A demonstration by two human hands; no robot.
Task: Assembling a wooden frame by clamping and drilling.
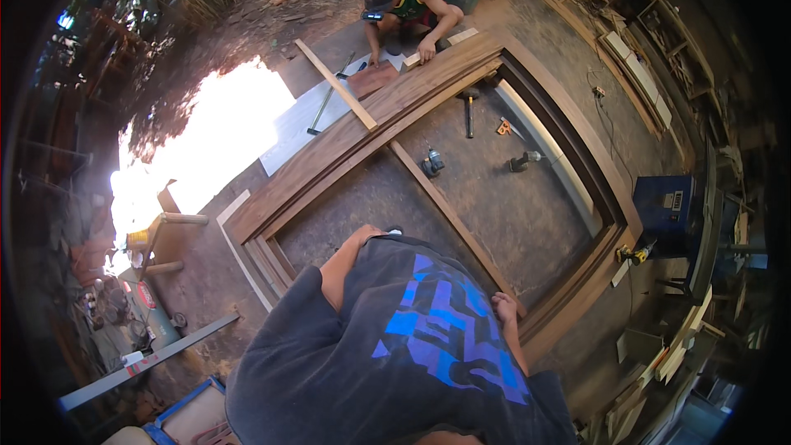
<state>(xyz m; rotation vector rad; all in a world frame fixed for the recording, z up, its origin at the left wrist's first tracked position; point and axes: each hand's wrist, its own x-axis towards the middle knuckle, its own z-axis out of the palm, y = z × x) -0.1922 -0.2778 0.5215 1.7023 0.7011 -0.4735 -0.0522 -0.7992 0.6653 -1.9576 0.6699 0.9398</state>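
Note:
A large brown wooden frame [317, 166] lies on the floor in front of me, with a narrow wooden slat [449, 211] across its opening. My right hand [505, 310] is beside the slat's near end, its fingers curled; whatever may be inside them is hidden. At the front of my dark shirt [329, 363] is my left hand [364, 236], its fingers mostly out of sight. Two drills, a teal one [432, 163] and a dark one [522, 162], rest inside the frame. A mallet [470, 115] and an orange clamp [504, 126] lie farther off.
Across the frame a co-worker [409, 2] crouches, hands on a wood block [420, 59] and brown board [372, 80]. One loose batten [336, 85] overlaps the frame's far edge. At right are a blue box [662, 202] and yellow drill [634, 255]; at left, a metal bar [177, 350].

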